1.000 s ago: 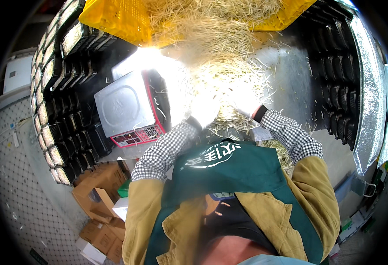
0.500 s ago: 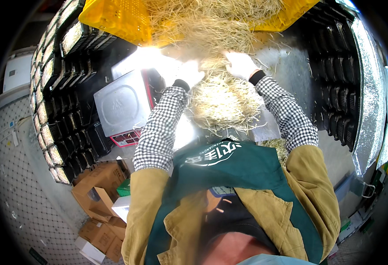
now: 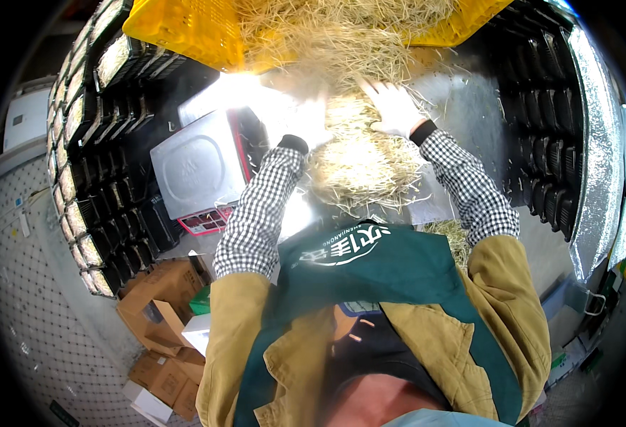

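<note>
A heap of pale, stringy bean sprouts [image 3: 363, 167] lies on the metal table in front of me. It joins a larger mass of sprouts [image 3: 334, 43] spilling from a yellow perforated crate [image 3: 185, 32] at the far side. My white-gloved right hand [image 3: 396, 110] rests on the right flank of the sprouts, open, thumb and fingers spread. At their left flank is my white-gloved left hand [image 3: 311, 119], its fingers stretched away from me and partly washed out by glare. Neither hand grips anything that I can make out.
A silver-topped tabletop scale [image 3: 197, 167] stands left of my left forearm. Stacked black trays, some filled with sprouts, rise at the left [image 3: 78, 171] and right [image 3: 540, 121]. Silvery foil sheeting [image 3: 597, 164] hangs at the far right. Cardboard boxes [image 3: 160, 299] sit at the lower left.
My right hand has opened from a curled shape to spread fingers and moved slightly to the right. The left hand's fingers now stretch farther forward along the sprouts.
</note>
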Demonstrator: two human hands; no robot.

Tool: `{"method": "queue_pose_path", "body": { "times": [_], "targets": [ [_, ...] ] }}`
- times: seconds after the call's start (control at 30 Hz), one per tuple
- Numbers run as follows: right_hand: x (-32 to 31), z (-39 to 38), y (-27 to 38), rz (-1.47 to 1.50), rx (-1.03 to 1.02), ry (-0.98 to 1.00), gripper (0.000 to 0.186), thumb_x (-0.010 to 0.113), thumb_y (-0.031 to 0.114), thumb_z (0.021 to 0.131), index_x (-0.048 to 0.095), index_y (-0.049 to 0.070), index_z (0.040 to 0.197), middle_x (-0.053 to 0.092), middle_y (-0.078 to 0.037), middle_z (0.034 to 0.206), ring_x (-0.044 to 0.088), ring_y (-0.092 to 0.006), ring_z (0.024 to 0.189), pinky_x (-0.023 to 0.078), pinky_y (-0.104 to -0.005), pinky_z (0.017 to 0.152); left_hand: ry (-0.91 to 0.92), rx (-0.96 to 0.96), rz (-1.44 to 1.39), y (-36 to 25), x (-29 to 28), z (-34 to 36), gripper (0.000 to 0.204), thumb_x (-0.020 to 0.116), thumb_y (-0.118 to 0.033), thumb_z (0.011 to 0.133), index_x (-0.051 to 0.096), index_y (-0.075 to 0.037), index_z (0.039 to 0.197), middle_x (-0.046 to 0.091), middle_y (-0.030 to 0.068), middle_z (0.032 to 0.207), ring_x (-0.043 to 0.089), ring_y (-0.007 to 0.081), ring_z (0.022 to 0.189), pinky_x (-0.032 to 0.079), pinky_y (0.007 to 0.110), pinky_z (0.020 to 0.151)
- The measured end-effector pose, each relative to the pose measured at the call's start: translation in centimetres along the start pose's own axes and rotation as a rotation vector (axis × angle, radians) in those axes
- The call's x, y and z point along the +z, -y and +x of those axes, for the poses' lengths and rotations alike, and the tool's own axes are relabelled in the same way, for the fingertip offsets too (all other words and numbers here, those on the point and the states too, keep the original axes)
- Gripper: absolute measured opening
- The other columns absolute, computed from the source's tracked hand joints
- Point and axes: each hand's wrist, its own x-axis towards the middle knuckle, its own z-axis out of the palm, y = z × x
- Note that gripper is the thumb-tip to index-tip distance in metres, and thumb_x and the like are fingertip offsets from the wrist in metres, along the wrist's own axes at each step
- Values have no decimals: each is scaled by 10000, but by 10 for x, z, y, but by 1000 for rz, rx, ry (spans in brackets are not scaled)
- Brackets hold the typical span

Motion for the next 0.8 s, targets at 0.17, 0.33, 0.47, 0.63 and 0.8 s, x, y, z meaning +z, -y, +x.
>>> {"method": "queue_pose_path", "body": {
  "times": [0.17,0.33,0.47,0.63,0.8],
  "targets": [
    [-8,12,5,77,32,305,708,644,128,751,418,88,1421,640,-181,1150,633,-324,1043,517,-409,892,135,34,-20,12,4,7,1012,756,-280,732,171,-88,1536,527,271,1318,542,391,1193,443,444,1011],
    [-22,-33,8,100,-113,175,1165,863,370,612,204,86,1530,392,-167,1484,446,-347,1292,361,-465,1082,-115,178,255,-10,6,-47,1195,862,-205,657,82,-83,1553,303,302,1486,406,414,1324,350,496,1108],
    [-1,-37,28,-1,-120,-63,1146,838,245,622,175,85,1542,465,-192,1413,509,-351,1233,414,-426,1040,-456,300,201,14,55,-23,1099,793,-145,712,89,-86,1553,405,298,1407,486,389,1246,422,481,1042],
    [-16,-14,22,262,55,266,1080,769,172,671,152,129,1556,576,-224,1260,600,-353,1096,506,-377,932,12,88,141,-8,7,-5,1037,745,-108,750,90,-78,1552,588,236,1145,611,344,973,531,433,855],
    [-19,-33,8,169,-114,157,1113,804,237,664,150,121,1557,431,-220,1423,478,-359,1265,401,-448,1045,43,191,237,-13,-9,-34,1097,823,-182,719,112,-64,1546,416,283,1404,478,407,1248,423,481,1039]
  ]
}}
